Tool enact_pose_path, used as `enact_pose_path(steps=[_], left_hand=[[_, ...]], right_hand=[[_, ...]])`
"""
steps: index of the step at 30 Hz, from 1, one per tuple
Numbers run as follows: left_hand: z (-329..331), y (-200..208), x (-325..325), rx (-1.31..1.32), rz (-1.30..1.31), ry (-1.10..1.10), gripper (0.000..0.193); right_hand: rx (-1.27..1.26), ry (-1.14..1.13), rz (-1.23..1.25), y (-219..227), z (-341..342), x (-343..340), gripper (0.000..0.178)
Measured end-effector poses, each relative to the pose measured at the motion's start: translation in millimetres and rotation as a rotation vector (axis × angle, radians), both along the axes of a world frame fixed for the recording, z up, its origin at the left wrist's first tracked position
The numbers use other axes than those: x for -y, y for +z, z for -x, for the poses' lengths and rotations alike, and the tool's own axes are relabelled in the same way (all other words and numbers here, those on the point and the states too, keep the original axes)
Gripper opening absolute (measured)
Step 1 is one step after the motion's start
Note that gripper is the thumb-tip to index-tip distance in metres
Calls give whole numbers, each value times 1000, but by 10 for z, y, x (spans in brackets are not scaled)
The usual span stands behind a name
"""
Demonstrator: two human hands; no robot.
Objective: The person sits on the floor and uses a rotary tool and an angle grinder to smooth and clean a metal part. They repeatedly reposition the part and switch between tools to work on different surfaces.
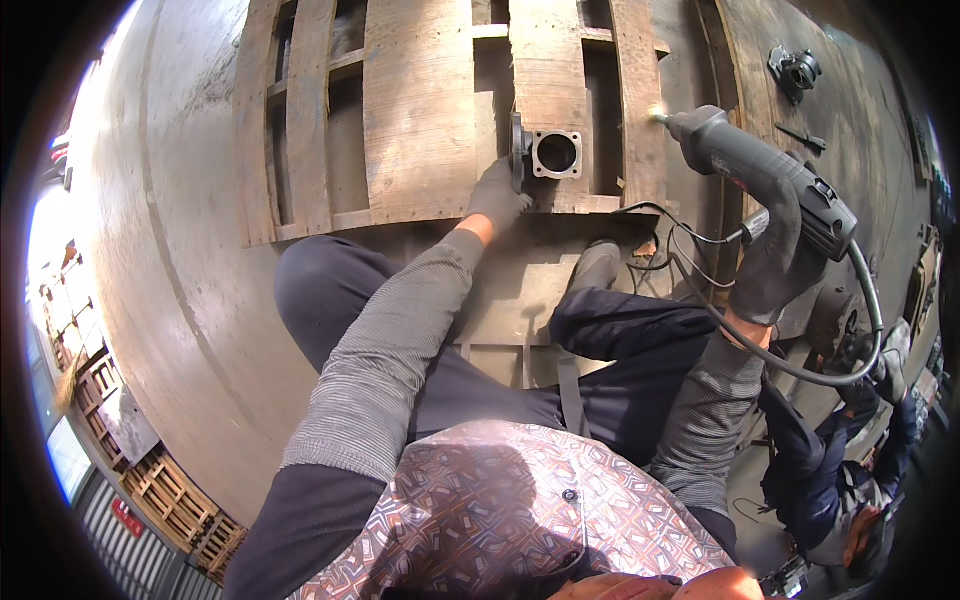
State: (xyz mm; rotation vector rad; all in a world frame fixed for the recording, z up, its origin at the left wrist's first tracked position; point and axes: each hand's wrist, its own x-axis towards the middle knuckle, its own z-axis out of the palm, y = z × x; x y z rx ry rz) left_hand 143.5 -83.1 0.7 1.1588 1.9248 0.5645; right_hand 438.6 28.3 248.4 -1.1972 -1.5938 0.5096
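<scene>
Smooth grey floor (215,400), bearing one pale slatted wooden pallet (420,120). On the pallet, near its edge closest to you: one grey metal fitting with square flange and round bore (534,155). Your left grip (498,197), grey-gloved: closed on the fitting's disc-shaped flange. Right of the pallet: your right grip (775,265), grey-gloved, wrapped round one dark grey corded power tool (722,142), tip near the pallet's right edge.
</scene>
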Motion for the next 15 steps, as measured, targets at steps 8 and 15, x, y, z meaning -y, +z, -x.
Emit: enact_pose_path(steps=[8, 15], left_hand=[[43, 157, -226, 117, 39, 171, 46], [428, -29, -581, 248, -74, -162, 42]], right_hand=[[146, -40, -12, 50, 25, 8, 26], [220, -8, -79, 42, -35, -21, 25]])
